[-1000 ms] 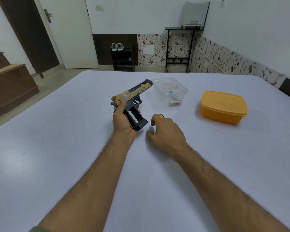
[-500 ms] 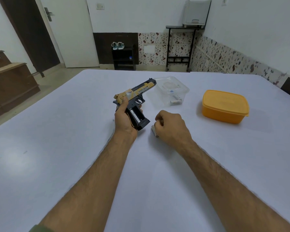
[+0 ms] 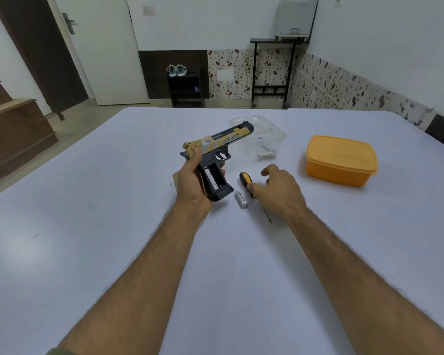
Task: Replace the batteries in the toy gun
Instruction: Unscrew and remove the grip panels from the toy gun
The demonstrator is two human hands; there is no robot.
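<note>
- You are working at a white table point(image 3: 92, 226) in a bare room, with a clear tub point(image 3: 267, 139) and an orange box point(image 3: 341, 160) sitting ahead.
- Your left hand point(image 3: 192, 183) is gripping the gun point(image 3: 215, 155) by its handle, compartment open, 1 battery showing inside.
- Your right hand point(image 3: 280, 190) is hovering, fingers loose, by the screwdriver point(image 3: 246, 181); I cannot tell if it is touching.
- 1 loose battery point(image 3: 241, 199) is lying between your hands.
- The swap seems about halfway; the cover is still waiting.
</note>
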